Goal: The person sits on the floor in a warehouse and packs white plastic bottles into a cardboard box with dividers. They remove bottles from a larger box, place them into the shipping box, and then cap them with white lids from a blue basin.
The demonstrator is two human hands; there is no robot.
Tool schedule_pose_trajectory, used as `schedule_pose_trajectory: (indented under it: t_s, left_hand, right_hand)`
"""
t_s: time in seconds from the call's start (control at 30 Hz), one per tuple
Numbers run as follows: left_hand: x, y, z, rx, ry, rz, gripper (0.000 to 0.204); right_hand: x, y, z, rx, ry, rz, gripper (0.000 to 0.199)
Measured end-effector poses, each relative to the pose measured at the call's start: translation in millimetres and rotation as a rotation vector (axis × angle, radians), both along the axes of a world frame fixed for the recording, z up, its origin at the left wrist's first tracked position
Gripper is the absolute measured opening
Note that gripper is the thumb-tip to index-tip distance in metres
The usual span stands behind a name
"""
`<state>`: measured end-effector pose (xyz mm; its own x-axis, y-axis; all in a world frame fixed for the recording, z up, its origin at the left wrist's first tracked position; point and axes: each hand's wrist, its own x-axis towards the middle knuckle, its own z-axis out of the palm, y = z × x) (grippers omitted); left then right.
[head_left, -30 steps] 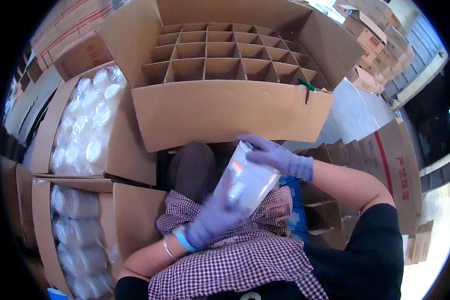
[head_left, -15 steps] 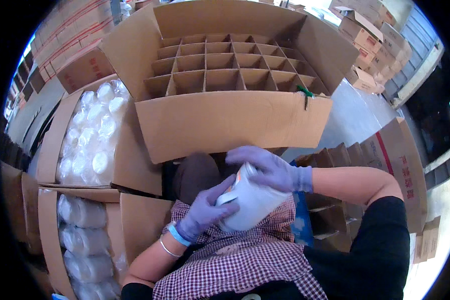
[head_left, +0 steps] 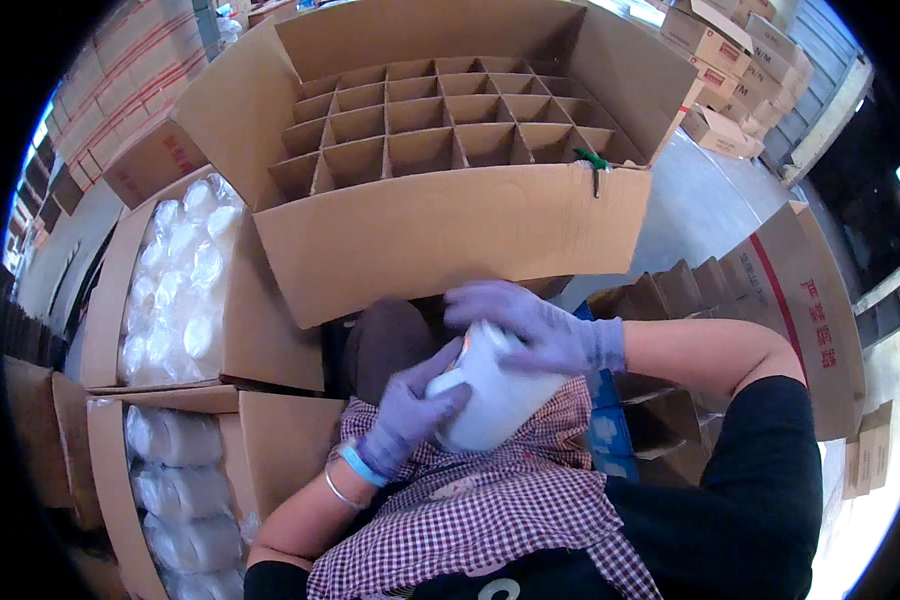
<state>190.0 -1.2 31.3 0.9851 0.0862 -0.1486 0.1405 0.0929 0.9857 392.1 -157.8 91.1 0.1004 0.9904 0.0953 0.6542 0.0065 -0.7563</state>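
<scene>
A white, smooth-sided container (head_left: 495, 400) is held tilted above my lap; a small orange patch shows near its upper end. My left hand (head_left: 407, 408), in a purple glove, is closed around its left side, the thumb lying across the white surface. My right hand (head_left: 530, 325), gloved the same way, curls over the upper end and right side. The fingers hide much of that end, so I cannot tell whether it has a lid. Beneath the container lies the checked apron (head_left: 470, 525) over my lap.
Ahead stands a large open carton (head_left: 450, 230) with cardboard dividers, a green tie on its rim. At left are a carton of plastic-wrapped white pieces (head_left: 175, 280) and another carton with wrapped stacks (head_left: 175, 490). A divided carton (head_left: 795, 290) leans at right. Stacked boxes (head_left: 715, 50) stand behind.
The view has shifted slightly, so the surrounding cartons sit a little differently. Both hands keep their hold on the white container, which has turned slightly; my right fingers have moved a little over it.
</scene>
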Motion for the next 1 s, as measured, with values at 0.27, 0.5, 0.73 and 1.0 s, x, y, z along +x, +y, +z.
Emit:
schedule_pose_trajectory:
  t_s: [0.27,0.5,0.73,1.0]
  left_hand:
    - [-3.2,-11.0,6.1,-0.089,-0.146,0.032,0.085]
    - [1.5,-24.0,-3.3,0.032,-0.069,0.195,0.071]
    - [13.6,15.4,1.1,-0.298,-0.031,0.085,0.066]
    - [106.6,33.4,-106.9,0.074,-0.330,0.625,0.048]
  right_hand:
    - [16.6,20.4,-6.4,-0.116,0.212,-0.207,0.057]
    - [15.5,0.5,-21.9,-0.159,0.140,-0.076,0.047]
    - [42.9,4.2,-7.5,-0.024,0.692,-0.107,0.054]
    - [12.6,-25.7,-70.5,0.383,0.310,-0.542,0.039]
